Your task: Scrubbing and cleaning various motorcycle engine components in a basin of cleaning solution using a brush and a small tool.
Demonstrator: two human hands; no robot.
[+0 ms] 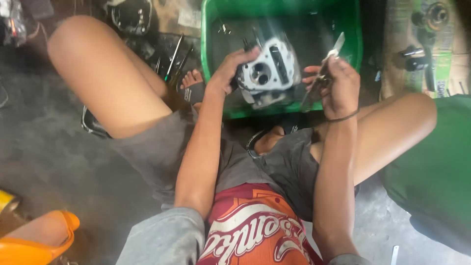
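I sit on the floor with knees spread, looking down. My left hand (230, 68) grips a grey metal engine cylinder head (270, 71) by its left side and holds it over a green plastic tub (208, 44). My right hand (338, 83) is closed around metal pliers (321, 78), whose tips point up and right beside the cylinder head. A dark band circles my right wrist. The tub's inside is dark, with small parts I cannot make out.
Long thin tools (174, 59) lie on the floor left of the tub by my foot (191, 81). A cardboard box (427, 44) with metal parts stands at the upper right. A green cloth (431, 172) is on the right, an orange plastic piece (39, 240) at the lower left.
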